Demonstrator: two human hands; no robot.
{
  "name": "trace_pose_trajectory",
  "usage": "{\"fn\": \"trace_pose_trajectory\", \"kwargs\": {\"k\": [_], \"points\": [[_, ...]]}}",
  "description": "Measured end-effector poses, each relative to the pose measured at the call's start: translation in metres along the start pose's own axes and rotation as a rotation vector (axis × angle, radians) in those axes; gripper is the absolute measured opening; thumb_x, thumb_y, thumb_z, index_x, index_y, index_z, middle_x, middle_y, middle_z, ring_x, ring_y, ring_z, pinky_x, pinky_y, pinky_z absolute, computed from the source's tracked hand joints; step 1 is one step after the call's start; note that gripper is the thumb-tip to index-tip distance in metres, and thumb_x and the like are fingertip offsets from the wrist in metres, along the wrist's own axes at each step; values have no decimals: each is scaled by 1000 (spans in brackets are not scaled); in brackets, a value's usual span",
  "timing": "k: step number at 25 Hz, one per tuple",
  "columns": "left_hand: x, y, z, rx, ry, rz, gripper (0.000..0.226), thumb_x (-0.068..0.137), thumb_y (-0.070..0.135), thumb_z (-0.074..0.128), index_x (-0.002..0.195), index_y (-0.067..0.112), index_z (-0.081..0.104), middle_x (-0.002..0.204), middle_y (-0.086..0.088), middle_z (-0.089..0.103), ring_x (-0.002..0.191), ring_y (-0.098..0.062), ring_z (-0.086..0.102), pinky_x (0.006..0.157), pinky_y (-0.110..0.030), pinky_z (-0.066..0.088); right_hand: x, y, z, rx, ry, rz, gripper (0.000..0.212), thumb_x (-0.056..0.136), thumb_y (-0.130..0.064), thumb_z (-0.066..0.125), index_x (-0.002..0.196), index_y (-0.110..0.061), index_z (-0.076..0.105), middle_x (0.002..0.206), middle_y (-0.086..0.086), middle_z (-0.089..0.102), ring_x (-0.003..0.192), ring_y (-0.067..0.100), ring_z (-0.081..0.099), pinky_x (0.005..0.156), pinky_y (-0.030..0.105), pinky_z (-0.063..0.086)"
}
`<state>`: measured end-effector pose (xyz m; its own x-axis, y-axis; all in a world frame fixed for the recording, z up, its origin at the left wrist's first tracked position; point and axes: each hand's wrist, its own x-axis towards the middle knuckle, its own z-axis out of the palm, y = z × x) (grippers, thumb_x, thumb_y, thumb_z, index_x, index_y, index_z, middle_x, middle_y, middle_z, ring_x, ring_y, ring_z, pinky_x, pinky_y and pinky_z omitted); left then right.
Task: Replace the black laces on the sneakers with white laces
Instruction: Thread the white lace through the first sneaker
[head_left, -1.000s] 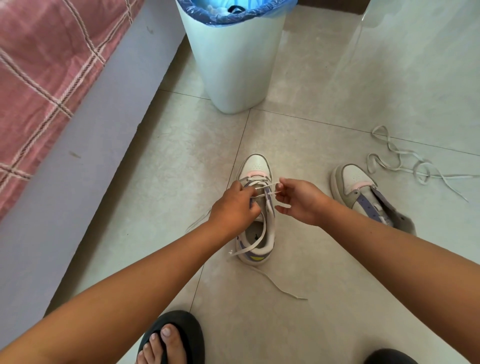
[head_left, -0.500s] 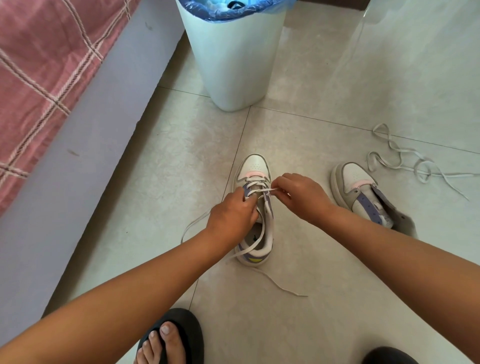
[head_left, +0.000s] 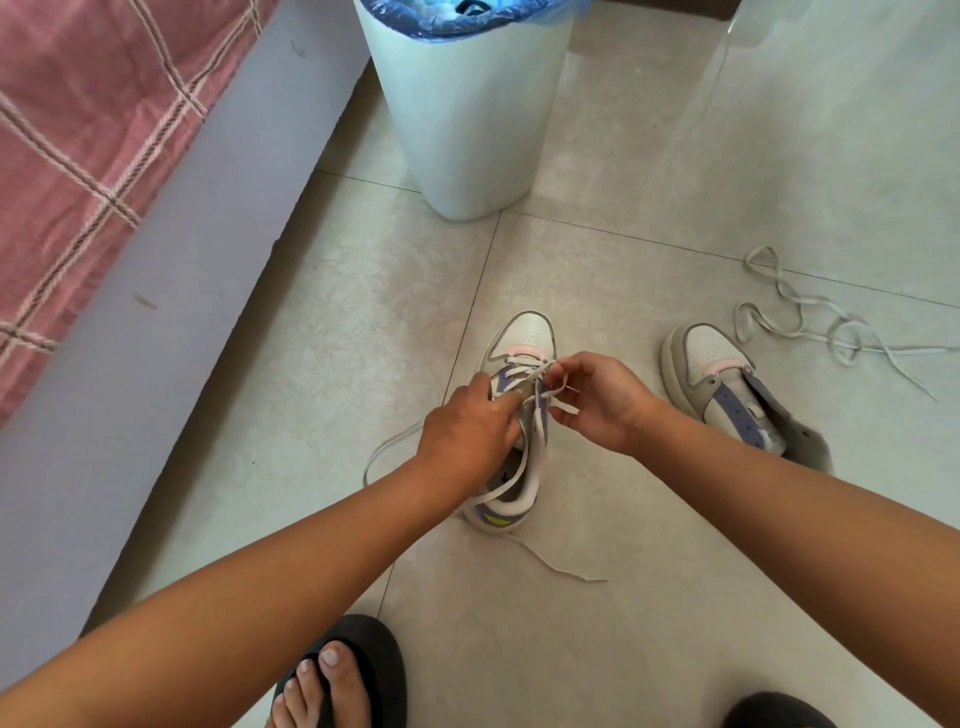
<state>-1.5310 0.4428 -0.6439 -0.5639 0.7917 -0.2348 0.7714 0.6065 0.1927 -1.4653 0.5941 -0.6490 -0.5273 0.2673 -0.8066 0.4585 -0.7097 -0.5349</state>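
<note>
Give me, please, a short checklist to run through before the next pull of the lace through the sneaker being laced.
1. Right hand pinches the white lace: ok.
2. Left hand steadies the near sneaker: ok.
3. Lace ends free on the floor, one left, one near: ok.
4. Lace crossings lie flat, no twist: cannot tell.
5. Other sneaker laced: not ok, its eyelets look bare.
6. Spare white lace lies beside that other sneaker: ok.
</note>
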Motion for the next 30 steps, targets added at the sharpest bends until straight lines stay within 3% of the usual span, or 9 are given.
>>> {"fn": "trace_pose_trajectory", "kwargs": {"k": [4, 7, 11, 15, 19, 21, 25, 30], "points": [[11, -3, -11, -279, 63, -119, 24, 95, 34, 46, 109, 19, 58, 105, -3, 53, 86, -22, 57, 63, -29, 42, 1, -1, -3, -646, 163, -195, 19, 84, -17, 48, 68, -15, 59, 70, -2, 58, 65, 10, 50, 64, 26, 41], [25, -4, -18, -292, 10, -125, 20, 90, 32, 54, 102, 17, 56, 104, -2, 55, 89, -21, 57, 67, -29, 42, 2, 0, -4, -846, 117, -372, 3, 86, -21, 54, 84, -22, 55, 82, -1, 60, 69, 11, 51, 62, 26, 41], [39, 6, -22, -177, -70, -113, 23, 90, 26, 53, 104, 9, 60, 106, -10, 57, 94, -27, 57, 70, -32, 42, 0, 0, -3, -1076, 40, -513, 15, 89, -28, 61, 78, -22, 52, 74, -7, 54, 66, 8, 46, 59, 23, 37], [44, 5, -25, -133, -90, -73, 20, 91, 18, 51, 100, 5, 64, 101, -13, 61, 89, -28, 59, 67, -32, 42, 0, -3, -3, -1036, 19, -452, 24, 93, -28, 57, 75, -13, 52, 67, -5, 46, 62, 11, 39, 56, 24, 32], [42, -5, -26, -369, -95, -122, 16, 88, 14, 53, 87, 7, 67, 92, -9, 66, 85, -24, 60, 70, -33, 47, 0, -2, -4, -941, 1, -362, 20, 92, -23, 58, 76, -13, 52, 74, 2, 53, 67, 13, 45, 64, 27, 38], [41, -7, -26, -391, -81, -110, 14, 88, 16, 54, 86, 9, 66, 92, -6, 64, 84, -21, 59, 70, -32, 46, -3, -2, -4, -988, 30, -436, 15, 91, -21, 59, 78, -17, 53, 77, 0, 58, 69, 13, 49, 64, 26, 40], [30, -10, -20, -335, -19, -3, 11, 89, 22, 54, 91, 13, 60, 91, 1, 54, 83, -18, 55, 66, -30, 43, -9, 3, -11, -1318, 85, -714, 4, 90, -18, 59, 91, -17, 55, 72, -6, 52, 65, 14, 46, 59, 29, 37], [16, -16, -16, -168, 64, 161, 23, 91, 37, 55, 99, 17, 63, 96, 1, 59, 86, -17, 56, 63, -24, 34, -10, 15, -14, -726, 158, -502, 14, 86, -7, 63, 86, -20, 57, 68, -4, 51, 62, 9, 46, 60, 22, 42]]}}
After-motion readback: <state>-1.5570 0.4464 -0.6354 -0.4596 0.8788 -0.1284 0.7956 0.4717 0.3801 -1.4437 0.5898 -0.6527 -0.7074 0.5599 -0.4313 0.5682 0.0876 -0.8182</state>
